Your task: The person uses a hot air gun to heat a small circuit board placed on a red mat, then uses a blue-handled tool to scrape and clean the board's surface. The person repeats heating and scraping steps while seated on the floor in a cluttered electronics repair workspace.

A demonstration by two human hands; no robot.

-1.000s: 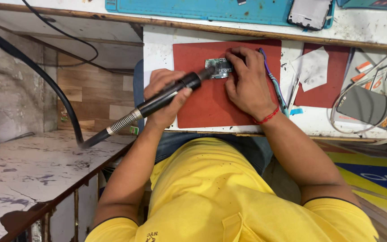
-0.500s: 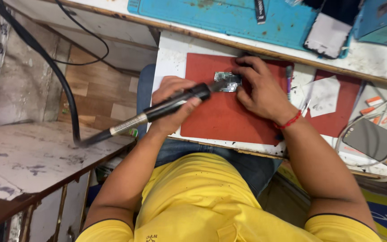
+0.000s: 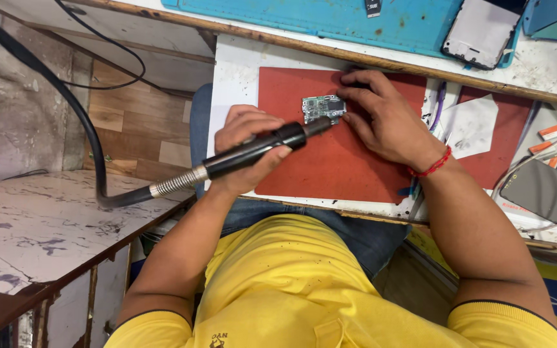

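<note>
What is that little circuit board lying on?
The circuit board lies on a red mat on the white bench. The right hand covers the mat beside it; whatever is beneath the board itself is hidden.
</note>
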